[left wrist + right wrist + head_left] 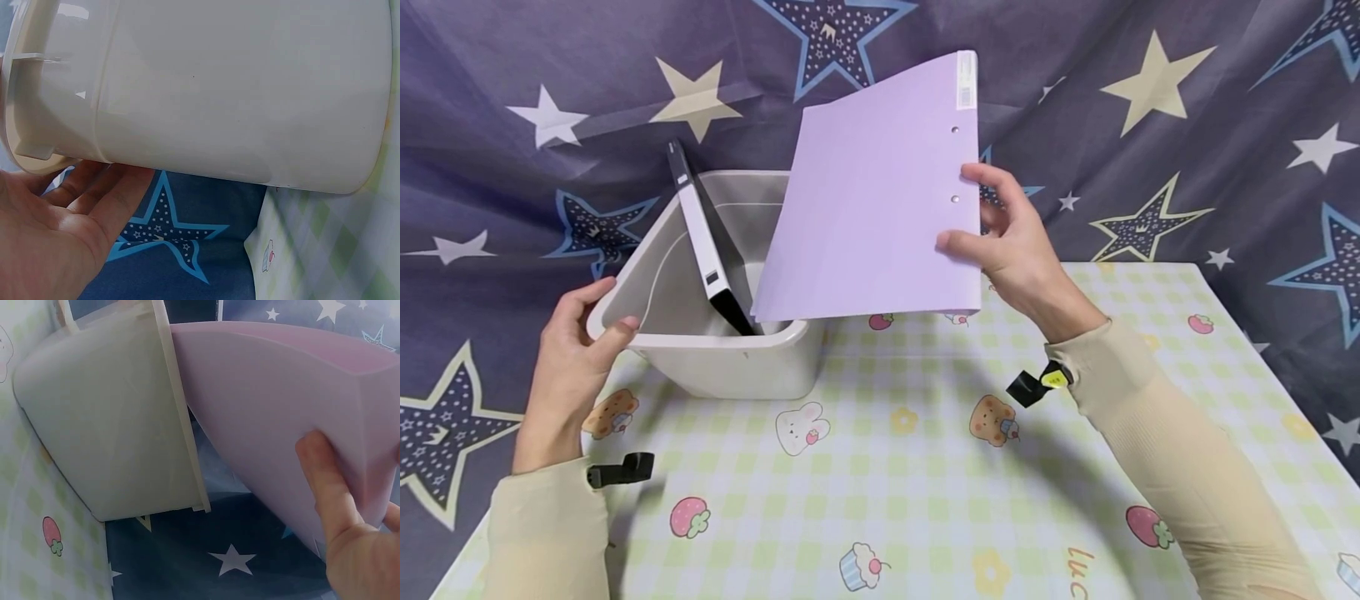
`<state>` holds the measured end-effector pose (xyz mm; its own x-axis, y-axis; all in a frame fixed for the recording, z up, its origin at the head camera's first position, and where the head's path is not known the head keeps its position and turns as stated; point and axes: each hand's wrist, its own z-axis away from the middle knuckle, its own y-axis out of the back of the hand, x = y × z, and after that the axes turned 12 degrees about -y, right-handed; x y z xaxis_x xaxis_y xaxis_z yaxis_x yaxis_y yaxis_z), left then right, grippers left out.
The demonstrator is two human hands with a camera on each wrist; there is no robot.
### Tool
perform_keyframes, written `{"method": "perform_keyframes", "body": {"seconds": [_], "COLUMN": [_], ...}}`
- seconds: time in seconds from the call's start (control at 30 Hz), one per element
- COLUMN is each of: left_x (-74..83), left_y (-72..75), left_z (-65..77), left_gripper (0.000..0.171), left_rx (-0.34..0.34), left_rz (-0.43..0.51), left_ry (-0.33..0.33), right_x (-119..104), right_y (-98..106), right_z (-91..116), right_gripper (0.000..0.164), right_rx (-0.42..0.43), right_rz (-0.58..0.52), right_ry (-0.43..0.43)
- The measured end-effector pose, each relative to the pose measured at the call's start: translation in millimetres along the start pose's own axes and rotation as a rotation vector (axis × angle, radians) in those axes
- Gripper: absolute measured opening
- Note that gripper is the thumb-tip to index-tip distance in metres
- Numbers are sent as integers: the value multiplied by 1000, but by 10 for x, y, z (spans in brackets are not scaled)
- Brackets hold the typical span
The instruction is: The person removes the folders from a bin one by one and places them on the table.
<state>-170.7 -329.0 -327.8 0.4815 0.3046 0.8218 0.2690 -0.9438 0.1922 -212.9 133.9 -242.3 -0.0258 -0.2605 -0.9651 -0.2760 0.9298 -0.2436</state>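
Observation:
By its spine edge, my right hand [1018, 242] grips a light purple ring binder [872, 208], thumb on the near cover and fingers round the spine. The binder is tilted, its far lower corner overlapping the rim of a pale grey plastic bin [730, 367]. My left hand [568, 350] holds the bin's left front corner, thumb over the rim and fingers along the outside wall, as the left wrist view also shows. Inside the bin a black binder with a white spine [703, 242] leans at a slant, its top sticking out above the rim.
The bin stands at the left back of a table with a green checked cloth [880, 467] printed with cartoon figures. A dark blue curtain with stars [1150, 167] hangs right behind the table. Black straps [621, 472] dangle at both wrists.

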Motion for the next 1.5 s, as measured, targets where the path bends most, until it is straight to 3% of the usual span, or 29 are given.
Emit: {"method": "perform_keyframes", "body": {"seconds": [0.4,0.9,1.5], "left_x": [19,41,35], "left_y": [-32,-31,-41], "left_z": [-10,17,31], "left_gripper": [56,56,56], "left_rx": [-3,-31,-17], "left_rz": [46,-50,-35], "left_ry": [-11,-4,6], "right_x": [37,99,156], "right_y": [121,252,407], "right_z": [87,208,369], "right_gripper": [72,70,70], "right_rx": [-15,-2,9], "right_rz": [-63,-89,-134], "right_ry": [27,40,59]}}
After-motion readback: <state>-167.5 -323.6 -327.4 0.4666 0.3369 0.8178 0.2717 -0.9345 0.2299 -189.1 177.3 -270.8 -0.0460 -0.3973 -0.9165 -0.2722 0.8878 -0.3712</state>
